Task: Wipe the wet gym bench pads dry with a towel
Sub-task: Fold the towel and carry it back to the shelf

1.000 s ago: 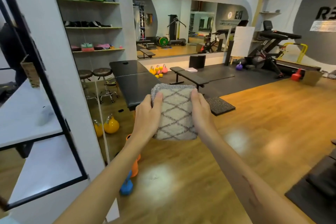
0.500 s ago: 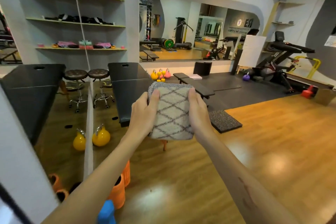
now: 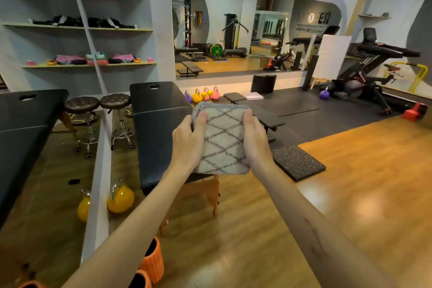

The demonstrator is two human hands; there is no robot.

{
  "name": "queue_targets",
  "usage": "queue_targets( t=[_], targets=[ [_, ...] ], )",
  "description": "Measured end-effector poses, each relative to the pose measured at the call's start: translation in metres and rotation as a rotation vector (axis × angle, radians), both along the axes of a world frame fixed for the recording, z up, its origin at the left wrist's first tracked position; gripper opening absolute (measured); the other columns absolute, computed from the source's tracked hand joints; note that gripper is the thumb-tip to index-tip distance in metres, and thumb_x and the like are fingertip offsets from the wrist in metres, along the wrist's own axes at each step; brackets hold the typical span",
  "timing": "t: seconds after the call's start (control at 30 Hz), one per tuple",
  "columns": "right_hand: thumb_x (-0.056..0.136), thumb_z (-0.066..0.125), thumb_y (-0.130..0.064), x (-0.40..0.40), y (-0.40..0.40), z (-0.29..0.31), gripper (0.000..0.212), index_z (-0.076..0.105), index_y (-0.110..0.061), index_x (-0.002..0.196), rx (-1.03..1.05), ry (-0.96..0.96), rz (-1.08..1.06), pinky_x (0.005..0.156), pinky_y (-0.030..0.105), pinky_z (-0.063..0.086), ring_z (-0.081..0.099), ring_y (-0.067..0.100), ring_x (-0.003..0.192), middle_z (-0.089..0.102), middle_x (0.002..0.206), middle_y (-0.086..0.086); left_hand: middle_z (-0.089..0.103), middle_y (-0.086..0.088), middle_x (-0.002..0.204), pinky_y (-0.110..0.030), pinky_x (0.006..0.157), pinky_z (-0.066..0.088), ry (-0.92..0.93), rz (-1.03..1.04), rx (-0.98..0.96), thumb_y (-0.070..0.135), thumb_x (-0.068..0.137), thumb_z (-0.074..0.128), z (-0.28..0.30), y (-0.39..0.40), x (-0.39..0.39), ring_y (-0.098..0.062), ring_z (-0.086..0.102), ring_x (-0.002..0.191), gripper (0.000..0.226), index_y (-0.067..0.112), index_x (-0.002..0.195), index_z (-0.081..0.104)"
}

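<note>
A folded beige towel with a dark diamond pattern is held up in front of me at chest height. My left hand grips its left edge and my right hand grips its right edge, thumbs on top. Behind the towel stands a black padded table on wooden legs, running away from me. A low black flat gym bench lies further back to the right, partly hidden by the towel and my right hand.
A mirror wall on the left reflects the padded table, stools and a yellow kettlebell. Orange foam rollers stand near my left arm. A speckled rubber mat lies on the wood floor; coloured kettlebells and a treadmill sit at the back.
The view has moved forward and turned slightly left past a white partition; the padded table and bench appear closer. Both hands keep the same grip on the towel.
</note>
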State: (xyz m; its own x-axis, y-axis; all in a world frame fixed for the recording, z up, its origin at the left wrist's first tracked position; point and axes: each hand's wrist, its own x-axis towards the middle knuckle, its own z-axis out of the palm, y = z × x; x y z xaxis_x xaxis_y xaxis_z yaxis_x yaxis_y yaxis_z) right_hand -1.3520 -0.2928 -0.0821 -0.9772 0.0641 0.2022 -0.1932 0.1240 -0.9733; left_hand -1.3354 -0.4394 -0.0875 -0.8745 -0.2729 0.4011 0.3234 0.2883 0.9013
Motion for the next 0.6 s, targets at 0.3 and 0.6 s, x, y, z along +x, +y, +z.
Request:
queue_targets(
  t=[0.3, 0.6],
  targets=[
    [0.101, 0.032, -0.058, -0.192, 0.048, -0.01, 0.045, 0.057, -0.021, 0.104, 0.045, 0.031, 0.046, 0.087, 0.033, 0.048, 0.059, 0.01, 0.1, 0.064, 0.104, -0.002, 0.056, 0.002, 0.081, -0.008, 0.055, 0.04, 0.007, 0.125, 0.009, 0.041, 0.1, 0.042, -0.008, 0.053, -0.18, -0.005, 0.054, 0.072, 0.037, 0.009, 0.09, 0.055],
    [0.101, 0.034, -0.055, -0.375, 0.077, -0.022, 0.045, 0.058, -0.017, 0.107, 0.096, 0.055, 0.095, 0.082, 0.029, 0.048, 0.06, 0.008, 0.096, 0.065, 0.1, -0.004, 0.06, 0.005, 0.089, -0.013, 0.064, 0.045, -0.002, 0.162, 0.037, 0.045, 0.098, 0.044, -0.026, 0.086, -0.352, 0.005, 0.058, 0.077, 0.036, 0.01, 0.104, 0.052]
  ],
)
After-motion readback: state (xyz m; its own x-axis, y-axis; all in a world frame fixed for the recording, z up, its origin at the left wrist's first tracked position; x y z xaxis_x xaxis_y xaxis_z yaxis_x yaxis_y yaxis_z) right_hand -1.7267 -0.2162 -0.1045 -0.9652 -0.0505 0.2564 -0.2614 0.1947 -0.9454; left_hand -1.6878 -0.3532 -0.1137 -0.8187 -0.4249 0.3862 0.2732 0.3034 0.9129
